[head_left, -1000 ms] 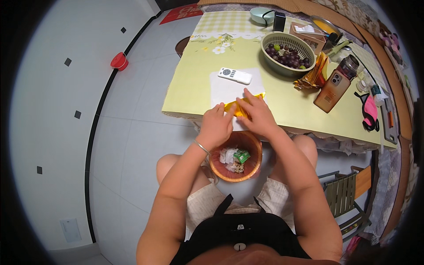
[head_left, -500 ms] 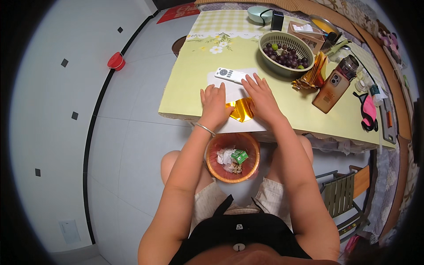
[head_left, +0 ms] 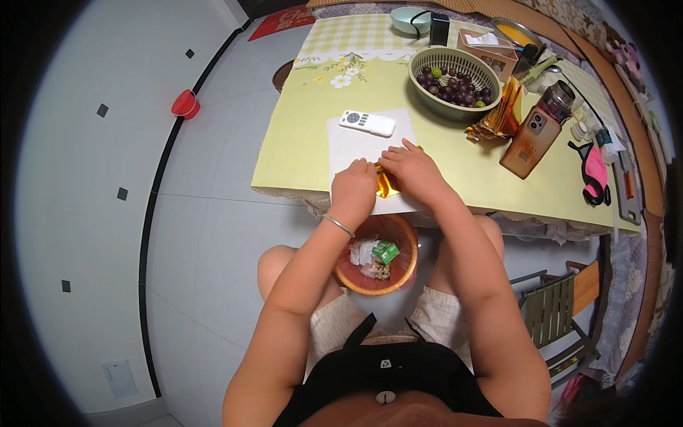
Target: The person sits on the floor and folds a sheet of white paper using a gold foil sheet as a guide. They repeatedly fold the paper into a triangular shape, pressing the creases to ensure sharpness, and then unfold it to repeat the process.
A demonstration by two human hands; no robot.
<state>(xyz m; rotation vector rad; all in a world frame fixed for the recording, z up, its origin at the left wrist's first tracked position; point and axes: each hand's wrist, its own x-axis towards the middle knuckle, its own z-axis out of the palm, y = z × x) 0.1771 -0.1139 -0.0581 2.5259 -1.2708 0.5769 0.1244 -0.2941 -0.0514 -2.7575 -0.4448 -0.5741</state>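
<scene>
A shiny sheet of gold foil paper [head_left: 387,187] lies on a white sheet [head_left: 341,146] near the table's front edge. My left hand [head_left: 354,189] holds its left side with curled fingers. From the right, my right hand [head_left: 411,171] has its fingers bent over the foil's upper part, and a sliver of gold shows beyond them. The fingertips of both hands meet near the foil's top edge, so much of the sheet is hidden. Just beyond my hands, a white remote control [head_left: 367,123] rests on the white sheet.
A colander [head_left: 455,110] of dark grapes stands farther back. To its right are folded gold paper pieces [head_left: 504,114], a phone [head_left: 531,142] leaning on a bottle [head_left: 557,99], and a pink-and-black strap item [head_left: 593,174]. Below the table edge, between my knees, sits a waste bin [head_left: 373,290].
Both hands have drawn closer together and their fingers have curled onto the gold foil paper, which now shows less. The remote control is uncovered by my right fingers.
</scene>
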